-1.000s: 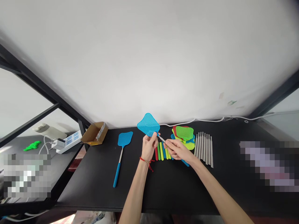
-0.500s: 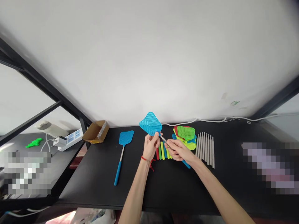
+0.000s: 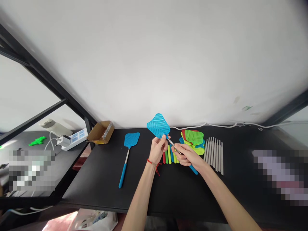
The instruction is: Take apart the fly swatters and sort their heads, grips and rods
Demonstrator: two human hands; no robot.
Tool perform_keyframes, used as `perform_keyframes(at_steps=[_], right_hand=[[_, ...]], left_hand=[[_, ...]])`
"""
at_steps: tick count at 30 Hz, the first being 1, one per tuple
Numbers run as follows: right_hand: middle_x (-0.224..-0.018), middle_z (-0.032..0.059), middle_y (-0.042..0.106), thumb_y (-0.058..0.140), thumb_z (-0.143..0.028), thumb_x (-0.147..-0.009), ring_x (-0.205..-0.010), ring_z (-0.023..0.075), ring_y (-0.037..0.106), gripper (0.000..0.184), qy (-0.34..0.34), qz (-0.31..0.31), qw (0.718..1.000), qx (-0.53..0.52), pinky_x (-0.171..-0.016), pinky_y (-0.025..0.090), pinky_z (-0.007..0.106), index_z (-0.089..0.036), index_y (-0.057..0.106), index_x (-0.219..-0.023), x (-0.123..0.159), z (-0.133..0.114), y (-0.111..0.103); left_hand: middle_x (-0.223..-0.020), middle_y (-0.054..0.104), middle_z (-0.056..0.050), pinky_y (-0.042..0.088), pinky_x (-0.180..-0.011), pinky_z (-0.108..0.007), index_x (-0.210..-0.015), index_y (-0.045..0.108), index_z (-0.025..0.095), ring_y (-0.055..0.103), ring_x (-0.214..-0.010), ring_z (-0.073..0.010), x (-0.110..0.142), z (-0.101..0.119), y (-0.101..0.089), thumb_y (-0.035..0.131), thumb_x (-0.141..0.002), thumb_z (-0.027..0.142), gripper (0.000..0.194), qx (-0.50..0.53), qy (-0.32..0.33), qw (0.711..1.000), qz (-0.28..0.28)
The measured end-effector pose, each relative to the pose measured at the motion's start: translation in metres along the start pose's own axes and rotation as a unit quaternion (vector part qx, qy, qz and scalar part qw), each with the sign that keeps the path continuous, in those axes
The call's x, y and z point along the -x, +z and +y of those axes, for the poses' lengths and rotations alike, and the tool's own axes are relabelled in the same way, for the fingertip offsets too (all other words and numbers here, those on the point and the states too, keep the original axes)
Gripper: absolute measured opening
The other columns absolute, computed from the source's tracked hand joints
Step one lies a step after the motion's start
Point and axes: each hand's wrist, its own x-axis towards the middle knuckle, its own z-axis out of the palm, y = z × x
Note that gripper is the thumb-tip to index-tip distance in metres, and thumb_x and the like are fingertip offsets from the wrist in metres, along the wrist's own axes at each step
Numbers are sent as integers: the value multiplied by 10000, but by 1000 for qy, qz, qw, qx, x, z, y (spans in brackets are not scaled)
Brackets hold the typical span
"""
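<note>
**Left hand point(image 3: 157, 149) grips a blue plastic fly swatter head point(image 3: 158, 125); right hand point(image 3: 187, 157) pinches a thin metal rod point(image 3: 173, 146).**

Both grips are closed, and they hold the swatter head and rod up above the black bench point(image 3: 96, 189), the rod's tip at the head's base. Under the hands lies a row of red, green, yellow and blue plastic handles point(image 3: 169, 157). Just right of it sits a pile of green, yellow, red and blue swatter heads point(image 3: 193, 138), then a row of grey rods point(image 3: 214, 154). Left of the hands lies an assembled blue fly swatter point(image 3: 128, 157). Further left, an open cardboard box point(image 3: 101, 132) holds a silver packet point(image 3: 107, 130). A power strip point(image 3: 74, 139) sits on a separate dark table point(image 3: 36, 154).
</note>
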Motion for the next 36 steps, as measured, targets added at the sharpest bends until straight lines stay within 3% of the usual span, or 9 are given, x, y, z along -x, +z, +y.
perform_keyframes(at_steps=[3, 5, 11, 14, 18, 28, 36], right_hand=[[-496, -121, 306, 545, -568, -976, -342, 36, 168, 391, -14, 12, 1000, 10, -310, 158, 163, -182, 580, -933, 1, -3, 1], [-498, -114, 328, 534, -570, -981, -347, 39, 187, 399, -14, 14, 1000, 17, -319, 167, 168, -177, 587, -938, 2, -5, 1], [-543, -102, 376, 570, -539, -972, -364, 35, 220, 368, -30, 14, 998, 51, -339, 184, 178, -174, 607, -996, 4, -5, 4], [-601, -77, 429, 596, -541, -952, -384, 28, 259, 375, -37, 31, 996, 78, -352, 202, 178, -167, 621, -977, 2, -3, 6], [-573, -100, 339, 588, -544, -951, -386, 25, 207, 390, -26, 32, 997, 72, -351, 151, 172, -156, 622, -928, 0, 0, 8], [-554, -121, 240, 568, -530, -970, -390, 27, 142, 367, -17, 12, 998, 59, -345, 117, 169, -174, 568, -880, -3, 4, 6], [-566, -118, 239, 559, -548, -970, -408, 31, 148, 382, -14, 10, 996, 86, -358, 120, 172, -175, 563, -890, -2, 2, 7]], left_hand=[[-542, 496, 39, 216, -424, -199, -978, 699, 127, 344, -443, -37, 0, 2, -2, 762, -822, 502, 412, -8, -4, 1000, -1], [-569, 527, 27, 211, -419, -195, -977, 706, 126, 345, -449, -35, 0, 3, -2, 772, -820, 468, 382, -21, 1, 1000, -4], [-910, 703, -72, 220, -416, -200, -1001, 691, 137, 355, -461, -12, 0, 0, -2, 782, -815, 385, 323, -30, 10, 999, -6], [-793, 680, -48, 218, -420, -203, -954, 693, 122, 353, -463, -22, -2, -2, -4, 806, -783, 395, 342, -34, 13, 999, 15], [-567, 535, 26, 202, -433, -207, -865, 691, 107, 324, -451, -32, -4, -3, -6, 832, -750, 406, 350, -28, 24, 999, 25], [-525, 405, 61, 150, -460, -228, -802, 693, 112, 249, -466, -33, -4, -1, -6, 815, -771, 402, 316, -33, 47, 997, 48], [-712, 606, -12, 168, -443, -218, -829, 692, 119, 279, -484, -18, -5, -2, -9, 850, -733, 375, 316, 0, 55, 995, 82]])
